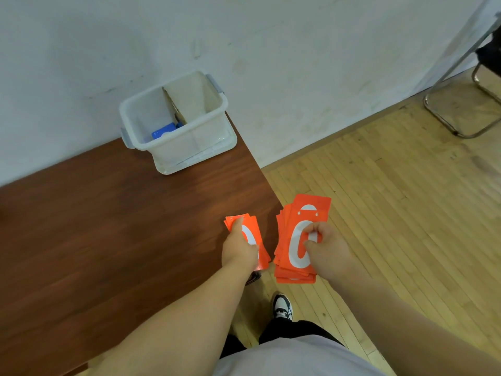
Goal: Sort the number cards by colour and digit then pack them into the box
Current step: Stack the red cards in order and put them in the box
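Brown wood of the table (108, 226) takes up most of what I see. The white box (195, 147) stands at its far corner against the wall, with a cardboard divider (173, 104) down the middle and some blue cards (162, 131) lying in the left compartment.

My right hand (328, 248) is clamped on the big stack (295, 245) of orange cards, thumb and fingertips pinching across the white zero on top. That stack hangs past the table's edge, over the floor, with its lower cards fanned out unevenly.

My left hand (240, 248) grips the small stack (252, 237), also orange, with one finger stretched along its top. It sits right at the table's near corner, just beside the big stack but not touching it. Its top digit is mostly hidden under my hand, though it looks like a zero too.

I judge I am dealing zeros across. To do it well, I should square the big stack so nothing slips to the floor, and slide off one card at a time. Both stacks are well apart from the box.
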A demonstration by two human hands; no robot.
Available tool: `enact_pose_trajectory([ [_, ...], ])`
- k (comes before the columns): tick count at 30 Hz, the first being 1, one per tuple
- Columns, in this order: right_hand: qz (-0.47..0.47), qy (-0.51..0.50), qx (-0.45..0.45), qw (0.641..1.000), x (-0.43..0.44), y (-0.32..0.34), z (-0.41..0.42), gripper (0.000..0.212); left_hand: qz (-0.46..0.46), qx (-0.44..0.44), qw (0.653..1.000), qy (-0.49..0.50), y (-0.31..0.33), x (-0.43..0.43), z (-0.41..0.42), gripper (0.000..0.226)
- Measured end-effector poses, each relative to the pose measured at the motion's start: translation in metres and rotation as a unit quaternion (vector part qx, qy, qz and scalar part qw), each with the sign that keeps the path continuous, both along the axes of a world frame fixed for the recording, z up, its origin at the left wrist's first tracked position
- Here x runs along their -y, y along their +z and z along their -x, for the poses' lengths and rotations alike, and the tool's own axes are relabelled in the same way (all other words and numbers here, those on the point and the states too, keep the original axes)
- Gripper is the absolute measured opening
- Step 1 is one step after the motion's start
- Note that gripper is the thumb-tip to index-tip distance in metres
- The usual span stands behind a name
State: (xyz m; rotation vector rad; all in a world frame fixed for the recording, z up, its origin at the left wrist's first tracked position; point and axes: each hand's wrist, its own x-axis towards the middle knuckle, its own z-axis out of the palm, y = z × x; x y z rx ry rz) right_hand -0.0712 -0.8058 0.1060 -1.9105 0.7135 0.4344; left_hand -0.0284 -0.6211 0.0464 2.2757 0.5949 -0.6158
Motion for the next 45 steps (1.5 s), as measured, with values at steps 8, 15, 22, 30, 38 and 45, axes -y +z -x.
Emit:
enact_pose_trajectory([
  [8,-0.037,-0.034,0.015,0.999,-0.022,0.004,-0.014,0.030,0.107,-0.036,0.992,0.062,0.014,-0.044,-0.016,0.063],
  [15,-0.304,-0.143,0.001,0.942,-0.074,0.024,-0.047,0.030,0.171,-0.010,0.974,0.150,0.053,-0.123,-0.009,0.060],
  [22,-0.282,0.013,0.086,0.956,-0.160,0.054,-0.068,0.037,0.305,0.027,0.940,0.149,0.099,-0.165,-0.005,0.076],
  [30,0.000,0.352,0.214,0.911,-0.233,0.091,-0.071,0.025,0.393,0.138,0.893,0.168,0.140,-0.223,-0.006,0.055],
  [38,-0.066,0.302,0.191,0.932,-0.293,0.101,-0.070,0.065,0.354,0.277,0.863,0.229,0.155,-0.277,-0.004,0.092],
  [45,-0.100,0.225,0.203,0.948,-0.338,0.117,-0.071,0.061,0.336,0.322,0.854,0.233,0.159,-0.322,-0.002,0.098],
])
